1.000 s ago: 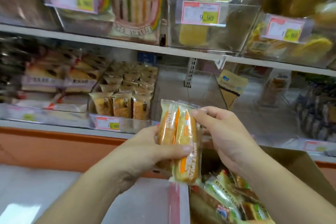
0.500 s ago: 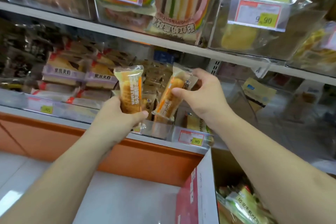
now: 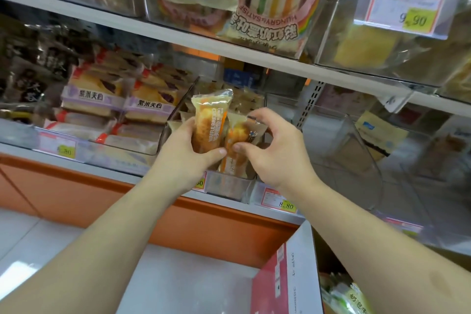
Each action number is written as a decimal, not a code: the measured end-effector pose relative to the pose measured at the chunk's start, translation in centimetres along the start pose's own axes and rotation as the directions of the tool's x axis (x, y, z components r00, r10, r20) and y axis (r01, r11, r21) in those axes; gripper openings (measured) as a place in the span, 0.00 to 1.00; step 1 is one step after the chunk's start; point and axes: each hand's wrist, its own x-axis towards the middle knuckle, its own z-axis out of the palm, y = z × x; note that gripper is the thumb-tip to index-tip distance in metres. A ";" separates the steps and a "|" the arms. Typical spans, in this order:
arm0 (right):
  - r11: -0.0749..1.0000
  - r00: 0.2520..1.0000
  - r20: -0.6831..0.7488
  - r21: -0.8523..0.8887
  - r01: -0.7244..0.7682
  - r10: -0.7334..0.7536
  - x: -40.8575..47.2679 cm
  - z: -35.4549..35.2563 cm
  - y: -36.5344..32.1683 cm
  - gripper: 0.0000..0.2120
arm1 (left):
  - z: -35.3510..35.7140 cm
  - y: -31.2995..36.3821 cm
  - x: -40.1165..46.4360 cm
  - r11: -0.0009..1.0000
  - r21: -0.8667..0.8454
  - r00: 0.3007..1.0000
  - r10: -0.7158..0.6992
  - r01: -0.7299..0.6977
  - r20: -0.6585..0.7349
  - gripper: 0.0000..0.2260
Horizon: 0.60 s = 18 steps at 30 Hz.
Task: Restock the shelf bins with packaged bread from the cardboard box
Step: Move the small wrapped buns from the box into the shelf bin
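Note:
My left hand [image 3: 184, 151] grips an upright waffle bread packet [image 3: 210, 120] with orange print, held over the front of a clear shelf bin [image 3: 224, 185] on the lower shelf. My right hand [image 3: 271, 146] pinches a second waffle bread packet [image 3: 238, 137] just to the right of the first, lower and partly inside the bin. The two packets touch side by side. Similar brown packets [image 3: 244, 102] fill the back of that bin. The cardboard box [image 3: 298, 270] stands at the bottom right, with green-labelled packets [image 3: 349, 296] showing inside.
Purple-labelled sandwich breads [image 3: 102, 99] fill the bin to the left. A nearly empty clear bin [image 3: 356, 150] lies to the right. The upper shelf [image 3: 178, 35] holds rainbow sandwich packs [image 3: 270, 2] and yellow cake bins with price tags. An orange shelf base [image 3: 102, 201] runs below.
Both hands moved forward and closer together, bringing the two packets side by side at the bin. One second ago they held both packets together above the box.

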 end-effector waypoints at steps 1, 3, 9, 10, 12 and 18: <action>1.000 1.000 0.022 -0.025 0.000 0.001 -0.1 0.0 0.1 0.22 | 0.0 -0.1 0.0 1.000 0.009 1.000 0.006 -0.006 0.011 0.21; 0.997 0.998 0.056 -0.073 -0.013 0.017 -0.2 -0.2 0.3 0.21 | -0.1 0.1 -0.2 1.000 0.030 0.999 0.002 -0.003 0.039 0.21; 0.966 0.991 0.091 -0.250 -0.068 0.093 0.6 -1.1 0.4 0.26 | -0.6 0.7 -0.3 0.998 0.067 1.000 0.020 -0.021 0.020 0.20; 0.960 0.989 0.105 -0.271 -0.073 0.105 0.7 -1.2 0.2 0.26 | -0.6 0.8 -0.2 0.997 0.075 1.000 0.019 -0.019 -0.002 0.19; 0.947 0.987 0.120 -0.314 -0.065 0.108 1.0 -1.4 0.1 0.24 | -0.6 1.0 -0.3 0.991 0.131 1.000 0.005 -0.003 -0.019 0.20; 0.921 0.983 0.129 -0.382 -0.072 0.130 0.8 -1.1 0.3 0.25 | -0.9 1.8 -0.5 0.907 0.420 0.998 -0.004 0.029 -0.061 0.23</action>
